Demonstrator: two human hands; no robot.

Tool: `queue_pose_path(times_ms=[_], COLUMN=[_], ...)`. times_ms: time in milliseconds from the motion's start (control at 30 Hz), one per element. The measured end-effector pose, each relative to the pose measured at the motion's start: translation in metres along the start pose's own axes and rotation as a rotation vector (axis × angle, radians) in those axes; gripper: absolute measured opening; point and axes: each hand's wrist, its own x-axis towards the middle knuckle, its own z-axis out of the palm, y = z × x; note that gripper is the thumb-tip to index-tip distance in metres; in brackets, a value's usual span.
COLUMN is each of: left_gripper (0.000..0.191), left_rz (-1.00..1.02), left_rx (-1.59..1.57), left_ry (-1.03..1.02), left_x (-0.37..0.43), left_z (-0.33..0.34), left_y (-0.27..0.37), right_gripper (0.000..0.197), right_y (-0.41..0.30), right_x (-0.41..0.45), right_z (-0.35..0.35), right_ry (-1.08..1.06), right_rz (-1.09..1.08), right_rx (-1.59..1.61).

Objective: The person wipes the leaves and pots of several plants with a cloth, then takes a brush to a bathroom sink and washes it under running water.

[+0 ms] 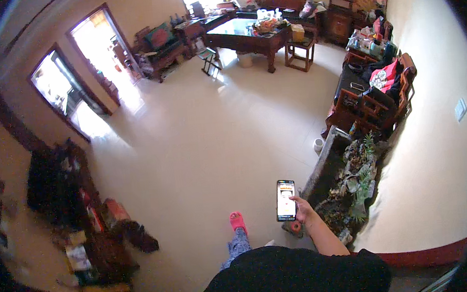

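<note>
My right hand (303, 209) is closed around a smartphone (286, 201), its thumb resting on the lit screen. The phone is upright in front of my body, above the tiled floor and left of a long stone trough (318, 172). Rocks and green fern-like plants (362, 187) fill the trough along the wall. My left hand is out of view. Below, one of my feet shows in a pink slipper (237, 221) on the floor.
A carved wooden armchair (372, 102) holding bags stands along the right wall. Farther off are a large glass-topped table (232, 28), a small wooden stool (300, 54) and a folding stool (208, 57). Two doorways (62, 85) open on the left. A white cup-like container (318, 144) stands beside the trough.
</note>
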Motion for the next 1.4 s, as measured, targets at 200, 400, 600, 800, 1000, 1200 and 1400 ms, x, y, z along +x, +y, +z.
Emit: queue_pose_path(times_ms=[200,400,600,800,1000,1200,1400], left_gripper=[0.034,0.038,0.031,0.069,0.103,0.110,0.104], left_rz=[-0.069,0.115,0.685,0.762,0.716,0.949,1.073], left_rx=[0.150,0.240,-0.264,-0.267,-0.245,-0.251,0.031], left_ry=[0.105,0.390,0.095,-0.402,-0.546,-0.546,-0.315], left_x=[0.147,0.333,0.412,0.357,0.336,0.419,0.487], left_z=[-0.214,-0.417,-0.454,-0.422,-0.475,-0.528,-0.567], left_y=[0.099,0.379,0.736,0.952,1.140,1.325,1.478], right_gripper=[0.043,0.044,0.044,0.059,0.067,0.065,0.060], right_y=[-0.074,-0.172,-0.290,-0.465,-0.609,-0.733,-0.862], right_x=[0.111,0.226,0.358,0.463,0.584,0.712,0.808], right_z=[0.054,0.099,0.075,0.121,0.173,0.186,0.173], right_ry=[0.134,0.133,0.185,0.063,0.023,-0.005,0.057], right_rz=[-0.064,-0.208,-0.309,-0.287,-0.445,-0.430,-0.445], right_rx=[0.066,0.220,0.142,0.126,0.050,-0.073,-0.178])
